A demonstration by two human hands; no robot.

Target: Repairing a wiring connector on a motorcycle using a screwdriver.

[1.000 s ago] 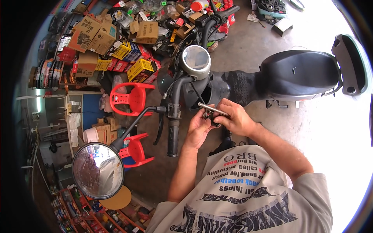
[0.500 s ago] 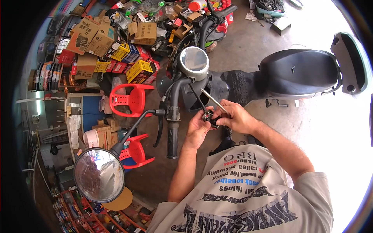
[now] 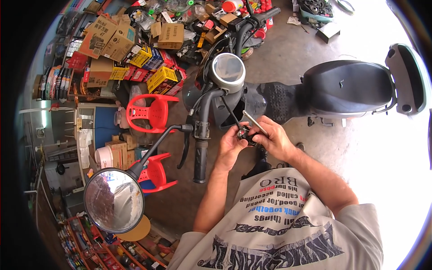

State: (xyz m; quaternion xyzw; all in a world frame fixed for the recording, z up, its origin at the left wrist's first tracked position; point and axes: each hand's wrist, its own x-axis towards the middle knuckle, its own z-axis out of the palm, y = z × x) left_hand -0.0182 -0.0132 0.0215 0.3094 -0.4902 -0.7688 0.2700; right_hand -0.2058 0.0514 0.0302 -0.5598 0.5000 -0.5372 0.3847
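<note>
- The person's left hand [image 3: 229, 148] pinches a small dark part [image 3: 245, 134] between thumb and fingers, clamped on its near end.
- The right hand [image 3: 275, 140] closes its fingers on a slim metal rod [image 3: 255, 123], which slants up and leftward; its fingertips also reach the small dark part, though whether they grip it cannot be told.
- That part sits between the two hands, just below the open front body of a scooter [image 3: 281, 99], at the end of a black cable [image 3: 230, 110] that runs down from near the handlebar [image 3: 201, 150].
- Above the hands is a round, pale-rimmed gauge [image 3: 228, 72]; to the right stretches the black seat [image 3: 348, 85].
- Left of the handlebar hangs a round mirror [image 3: 114, 200], near two red chairs [image 3: 157, 112].
</note>
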